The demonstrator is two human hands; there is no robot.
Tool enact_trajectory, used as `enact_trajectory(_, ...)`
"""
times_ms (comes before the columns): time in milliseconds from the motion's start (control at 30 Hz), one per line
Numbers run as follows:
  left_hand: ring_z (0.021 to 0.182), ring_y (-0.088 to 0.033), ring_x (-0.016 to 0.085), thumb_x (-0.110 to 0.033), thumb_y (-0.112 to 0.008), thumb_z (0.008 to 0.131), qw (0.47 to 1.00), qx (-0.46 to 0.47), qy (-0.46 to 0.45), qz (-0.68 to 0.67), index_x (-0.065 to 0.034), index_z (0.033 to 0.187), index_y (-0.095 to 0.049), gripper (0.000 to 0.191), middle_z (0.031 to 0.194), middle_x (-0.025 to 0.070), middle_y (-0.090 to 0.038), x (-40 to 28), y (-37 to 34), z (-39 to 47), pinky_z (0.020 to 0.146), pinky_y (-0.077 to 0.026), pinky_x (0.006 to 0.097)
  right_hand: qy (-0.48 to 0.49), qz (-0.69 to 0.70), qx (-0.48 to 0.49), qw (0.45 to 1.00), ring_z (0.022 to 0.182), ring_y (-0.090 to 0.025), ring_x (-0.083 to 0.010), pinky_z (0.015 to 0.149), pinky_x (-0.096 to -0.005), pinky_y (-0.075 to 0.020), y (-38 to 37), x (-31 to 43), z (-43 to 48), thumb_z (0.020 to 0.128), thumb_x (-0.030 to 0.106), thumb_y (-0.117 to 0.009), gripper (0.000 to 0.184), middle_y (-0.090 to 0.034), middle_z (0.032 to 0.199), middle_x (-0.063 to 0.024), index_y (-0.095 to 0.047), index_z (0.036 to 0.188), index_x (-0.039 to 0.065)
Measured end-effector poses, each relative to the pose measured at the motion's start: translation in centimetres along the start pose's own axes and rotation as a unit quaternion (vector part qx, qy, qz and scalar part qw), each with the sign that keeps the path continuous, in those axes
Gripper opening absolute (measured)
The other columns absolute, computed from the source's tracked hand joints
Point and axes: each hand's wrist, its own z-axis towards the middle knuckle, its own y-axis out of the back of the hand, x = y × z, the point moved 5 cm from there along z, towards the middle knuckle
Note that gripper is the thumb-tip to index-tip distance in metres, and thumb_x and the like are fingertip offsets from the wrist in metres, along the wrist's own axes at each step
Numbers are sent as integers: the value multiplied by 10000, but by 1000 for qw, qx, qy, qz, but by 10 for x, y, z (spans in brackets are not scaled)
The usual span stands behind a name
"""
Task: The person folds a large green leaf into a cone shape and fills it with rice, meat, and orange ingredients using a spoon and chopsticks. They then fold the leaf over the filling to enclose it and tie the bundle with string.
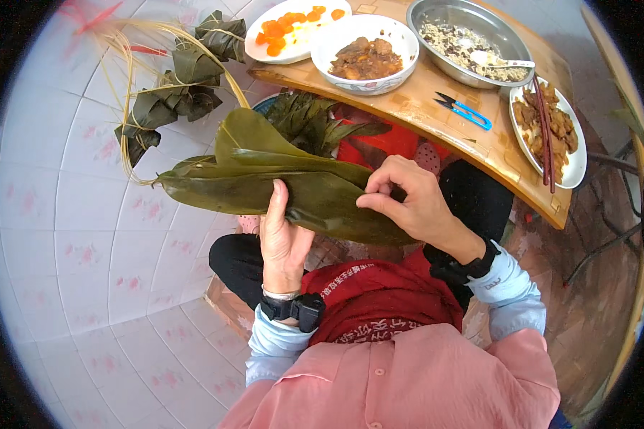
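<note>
Several long green bamboo leaves [236, 187] lie overlapped above my lap, their stem ends pointing left. My left hand [283, 238] supports them from below, with the thumb on top and the fingers hidden underneath. The right-hand end of the leaves is pinched between the thumb and fingers of my right hand [402, 198]. One broader leaf [247, 134] sticks up at the back of the layers. Beyond them, a bunch of loose leaves [300, 118] sits in a blue-rimmed container, partly under the table edge.
Leaf-wrapped dumplings [155, 110] hang on straw strings [126, 102] at left. On the wooden table [434, 128] are a plate of orange egg yolks [282, 29], a bowl of meat [367, 59], a steel basin of rice and beans [461, 48], blue thread snips [464, 111], and a plate with chopsticks [546, 134].
</note>
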Motion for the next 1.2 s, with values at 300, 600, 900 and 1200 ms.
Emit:
enact_trajectory(300, 1122, -514, 248, -260, -630, 864, 1000, -23, -6, 1, -88, 1239, -486, 436, 1219, 67, -544, 3, -4, -1, 987, -398, 435, -18, 38, -40, 998, 698, -531, -212, 619, -304, -425, -9, -15, -12, 766, 83, -684, 189, -535, 787, -84, -523, 847, 28)
enact_trajectory(600, 1097, -521, 222, -132, -618, 868, 999, -14, -21, 46, -57, 1251, -457, 422, 1210, 75, -526, 7, -21, -12, 937, -443, 379, 31, 11, -9, 999, 821, -506, -149, 711, -268, -413, 0, 15, 27, 637, 223, -823, 498, -505, 914, -50, -550, 1004, 27)
enact_trajectory(900, 1029, -543, 150, -47, -625, 848, 992, -35, 12, 121, -40, 1201, -514, 370, 1156, 40, -561, 23, 1, -14, 879, -453, 286, 97, 1, 24, 995, 749, -496, -176, 660, -283, -414, -21, 17, 44, 755, 128, -714, 301, -488, 843, -64, -552, 973, -3)
enact_trajectory(1200, 1062, -545, 181, -100, -538, 907, 989, 45, 116, 86, -15, 1249, -459, 361, 1205, 76, -536, 21, -15, -16, 913, -450, 322, -67, 89, 26, 993, 776, -587, -253, 694, -330, -453, -20, -23, 51, 784, 143, -651, 260, -577, 853, -162, -570, 952, -37)
